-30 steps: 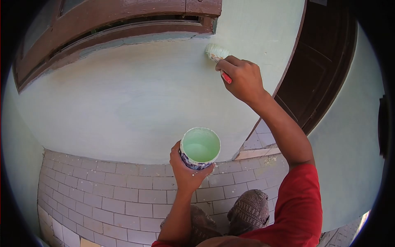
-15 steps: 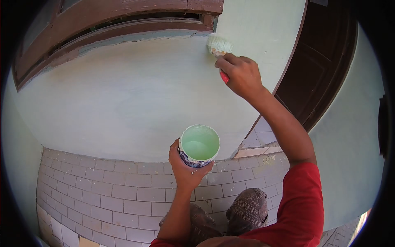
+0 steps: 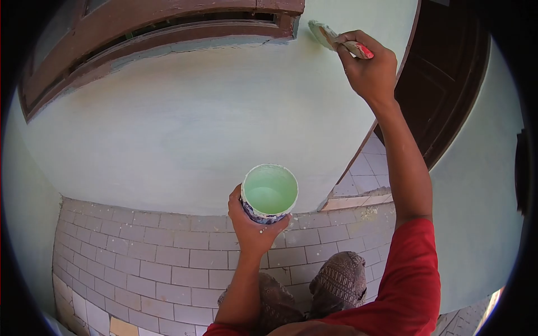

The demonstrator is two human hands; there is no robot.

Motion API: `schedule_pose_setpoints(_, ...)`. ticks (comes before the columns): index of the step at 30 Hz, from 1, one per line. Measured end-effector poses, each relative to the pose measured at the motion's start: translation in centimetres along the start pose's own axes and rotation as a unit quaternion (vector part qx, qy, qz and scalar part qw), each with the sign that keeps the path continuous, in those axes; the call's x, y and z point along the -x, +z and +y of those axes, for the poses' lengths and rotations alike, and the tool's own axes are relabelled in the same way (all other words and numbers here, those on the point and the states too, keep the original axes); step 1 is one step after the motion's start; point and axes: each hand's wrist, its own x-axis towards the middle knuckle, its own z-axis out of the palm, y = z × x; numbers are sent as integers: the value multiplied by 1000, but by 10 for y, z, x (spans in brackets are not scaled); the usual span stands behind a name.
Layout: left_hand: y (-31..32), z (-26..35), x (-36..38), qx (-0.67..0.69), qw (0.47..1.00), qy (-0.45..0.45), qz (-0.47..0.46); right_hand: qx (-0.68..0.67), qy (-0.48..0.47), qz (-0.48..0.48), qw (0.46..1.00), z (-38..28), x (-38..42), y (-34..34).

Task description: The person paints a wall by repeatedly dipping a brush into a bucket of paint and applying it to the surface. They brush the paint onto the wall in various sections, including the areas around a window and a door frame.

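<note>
My right hand [image 3: 371, 67] grips a paintbrush [image 3: 323, 35] with a red-tipped, paint-smeared handle. Its bristles, coated in pale green paint, touch the wall [image 3: 185, 123] just right of the brown window frame's corner. Low in front of me, my left hand [image 3: 255, 229] is wrapped around a small paint bucket [image 3: 270, 215], held upright. Pale green paint [image 3: 268, 200] lies inside, and dried drips cover the rim. The lower wall looks whiter, with a greener tone beside the window.
The brown wooden window frame [image 3: 185, 31] runs along the upper left. A dark brown door [image 3: 428, 84] stands at the right, with a tiled step [image 3: 358, 200] below it. Paint spots dot the tiled floor [image 3: 168, 252]. My knees [image 3: 338, 277] show at the bottom.
My right hand has moved up and to the right with the paintbrush, whose handle now points right instead of down. The bucket in my left hand has barely shifted.
</note>
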Motion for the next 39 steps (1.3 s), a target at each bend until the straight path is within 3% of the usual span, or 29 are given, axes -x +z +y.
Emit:
schedule_pose_setpoints(1, 0, 0, -1, 0, 1000, -5, -2, -1, -2, 0, 1000, -3, 4, 3)
schedule_pose_setpoints(3, 2, -2, 1, -3, 1000, -13, -6, 102, -125, 14, 987, -6, 25, 19)
schedule_pose_setpoints(6, 2, -3, 1, -1, 1000, -13, 9, 95, -219, -139, 961, -21, 98, 59)
schedule_pose_setpoints(8, -1, -1, 2, -9, 1000, -27, 9, 54, -253, -192, 947, -34, 141, 72)
schedule_pose_setpoints(10, -3, 2, 1, -10, 999, -29, 10, 4, -190, -261, 946, -42, 152, 69)
schedule_pose_setpoints(11, -4, 4, 0, -10, 999, -30, 10, 3, -188, -261, 947, -39, 150, 66)
schedule_pose_setpoints(13, -5, 9, -2, 0, 1000, -28, 8, -68, -57, -234, 968, -50, 112, 39)
schedule_pose_setpoints(16, -3, 13, -2, 35, 999, -34, 7, 32, -114, -31, 992, -29, 57, 27)
schedule_pose_setpoints(18, -1, 15, -1, 57, 997, -41, 8, 110, -173, 10, 979, -16, 45, 33)
schedule_pose_setpoints(21, -3, 14, -2, 16, 999, -32, 31, 121, -206, -114, 964, -25, 96, 61)
schedule_pose_setpoints(24, -4, 3, 4, -17, 997, -4, 79, 29, -219, -211, 952, -36, 194, 84)
schedule_pose_setpoints(26, -10, 8, 1, -24, 992, 1, 124, -7, -186, -287, 940, -44, 237, 92)
schedule_pose_setpoints(28, -14, 13, 0, -27, 990, -5, 138, -78, -86, -369, 922, -53, 242, 82)
schedule_pose_setpoints(29, -16, 16, -1, -32, 988, -9, 152, -79, -83, -369, 922, -49, 239, 78)
schedule_pose_setpoints(31, -15, 16, 3, -66, 986, -3, 154, -111, 10, -322, 940, -42, 204, 48)
schedule_pose_setpoints(34, -18, 17, -1, -101, 982, 4, 158, -53, -41, -75, 995, -16, 113, 25)
schedule_pose_setpoints(36, -15, 17, -2, -112, 982, 2, 152, 61, -134, 31, 989, 7, 70, 22)
schedule_pose_setpoints(39, -8, 18, -3, -79, 987, -16, 135, 116, -151, -18, 982, 20, 82, 39)
